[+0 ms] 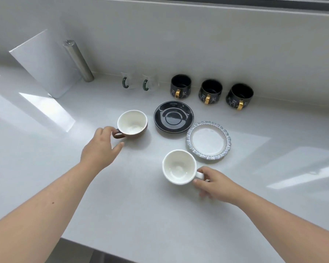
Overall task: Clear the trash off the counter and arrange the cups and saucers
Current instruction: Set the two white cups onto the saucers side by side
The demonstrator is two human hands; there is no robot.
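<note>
White porcelain is sitting in both grips in the head view, with the dark saucer (173, 116) as the fixed mark on the counter (133, 205). The left hand (99, 149) is pinching the handle of the brown cup (132, 123), which is standing upright just left of that saucer, handle pointing left and toward the person. The right hand (215, 184) is closing fingers on the handle of the white cup (179, 167), in front of the dark saucer and well apart from it, handle pointing right. Each handle is facing its own hand, so both cups, I judge, are being readied for a lift onto saucers. The scalloped saucer (208, 142) is lying in front and right of the dark one, nearly touching it; whether they overlap I cannot tell. Three black cups (210, 91) are lining the wall behind it, gold handles facing forward. No trash is showing.
</note>
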